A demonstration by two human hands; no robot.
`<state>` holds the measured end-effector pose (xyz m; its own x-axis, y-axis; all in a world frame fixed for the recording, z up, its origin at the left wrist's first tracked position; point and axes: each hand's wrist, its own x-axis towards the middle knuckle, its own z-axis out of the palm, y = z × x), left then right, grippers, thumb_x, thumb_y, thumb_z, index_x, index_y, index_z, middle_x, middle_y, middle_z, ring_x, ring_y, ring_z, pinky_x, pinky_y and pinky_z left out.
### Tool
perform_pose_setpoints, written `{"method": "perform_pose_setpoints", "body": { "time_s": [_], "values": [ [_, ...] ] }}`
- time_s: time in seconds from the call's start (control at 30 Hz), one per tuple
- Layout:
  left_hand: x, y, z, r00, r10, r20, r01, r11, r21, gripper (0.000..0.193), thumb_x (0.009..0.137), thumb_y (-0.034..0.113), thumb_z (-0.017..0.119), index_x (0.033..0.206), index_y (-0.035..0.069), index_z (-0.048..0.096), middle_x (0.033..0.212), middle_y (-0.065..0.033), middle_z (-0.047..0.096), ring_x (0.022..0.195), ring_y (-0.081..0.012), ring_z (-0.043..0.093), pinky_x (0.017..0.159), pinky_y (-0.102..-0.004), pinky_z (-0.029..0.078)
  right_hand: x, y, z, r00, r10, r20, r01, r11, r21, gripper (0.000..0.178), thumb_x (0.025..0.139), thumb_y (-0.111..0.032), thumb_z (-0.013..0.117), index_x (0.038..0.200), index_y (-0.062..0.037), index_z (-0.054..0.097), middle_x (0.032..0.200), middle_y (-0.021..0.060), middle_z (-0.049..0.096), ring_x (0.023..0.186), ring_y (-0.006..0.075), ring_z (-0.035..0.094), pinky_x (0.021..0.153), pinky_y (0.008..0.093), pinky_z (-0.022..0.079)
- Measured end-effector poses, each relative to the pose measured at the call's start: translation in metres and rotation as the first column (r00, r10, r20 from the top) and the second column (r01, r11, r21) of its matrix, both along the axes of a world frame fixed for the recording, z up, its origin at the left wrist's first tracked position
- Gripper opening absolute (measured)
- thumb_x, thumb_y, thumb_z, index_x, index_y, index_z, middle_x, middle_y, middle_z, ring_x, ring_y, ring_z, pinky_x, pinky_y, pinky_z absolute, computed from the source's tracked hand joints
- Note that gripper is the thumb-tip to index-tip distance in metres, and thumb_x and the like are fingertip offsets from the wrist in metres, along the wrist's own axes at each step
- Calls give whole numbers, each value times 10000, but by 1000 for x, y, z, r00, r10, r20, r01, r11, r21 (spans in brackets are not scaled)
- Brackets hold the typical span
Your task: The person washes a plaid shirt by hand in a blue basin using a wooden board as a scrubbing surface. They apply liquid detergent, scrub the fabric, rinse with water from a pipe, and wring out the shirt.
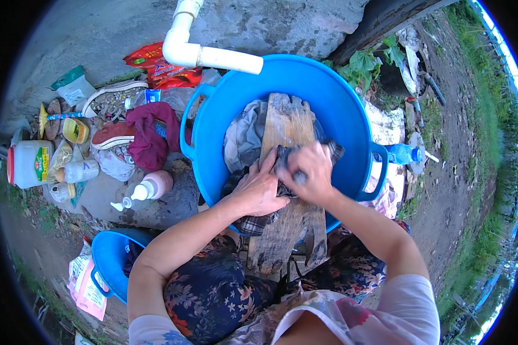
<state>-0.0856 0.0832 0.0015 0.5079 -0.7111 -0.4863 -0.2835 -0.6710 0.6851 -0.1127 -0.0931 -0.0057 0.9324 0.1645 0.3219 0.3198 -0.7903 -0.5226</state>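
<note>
In the head view, the dark plaid cloth (259, 224) lies directly under both hands, slanting from near left to far right across a wooden washboard (293, 123), whose long axis runs away from the person's lap. The left hand (258, 188) rests spread over the cloth's nearer part; the right hand (308, 172), slightly blurred, is closed around a bunch at the farther end. The board leans inside a big blue basin (348, 115), beside grey cloth (242, 135). I see a white pipe (224, 59) overhanging the rim, bottles and shoes crowding the left, grass (472, 259) at right.
</note>
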Motion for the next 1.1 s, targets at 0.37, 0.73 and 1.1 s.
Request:
{"method": "perform_pose_setpoints", "body": {
  "time_s": [0.37, 0.73, 1.1],
  "values": [
    [-3, 6, -5, 997, 82, 13, -81, 994, -78, 979, 766, 367, 680, 1493, 15, 128, 1556, -229, 71, 1346, -518, 249, 1099, -543, 298, 14, -35, 18, 928, 157, -339, -56, 955, 290, 219, 646, -234, 805, 718, -120, 632, 1011, 59, 684, 938, 253, 596, 824, 381, 442],
    [1, -1, 7, 998, 57, -2, -57, 998, -31, 968, 768, 372, 683, 1506, 59, 139, 1557, -212, 93, 1347, -485, 281, 1092, -536, 307, 72, -51, -32, 853, 23, -521, 290, 809, 511, 249, 747, -230, 751, 843, -26, 647, 1149, 190, 644, 1143, 269, 590, 952, 389, 450],
    [2, -11, 15, 1000, 21, 3, -21, 1000, -2, 937, 790, 355, 660, 1506, 62, 131, 1557, -203, 99, 1307, -511, 315, 1079, -548, 316, 101, -29, -29, 802, -523, -288, 494, 852, -173, 372, 763, -370, 719, 978, -70, 674, 1049, 164, 657, 990, 323, 617, 845, 429, 463]
  ]
}}
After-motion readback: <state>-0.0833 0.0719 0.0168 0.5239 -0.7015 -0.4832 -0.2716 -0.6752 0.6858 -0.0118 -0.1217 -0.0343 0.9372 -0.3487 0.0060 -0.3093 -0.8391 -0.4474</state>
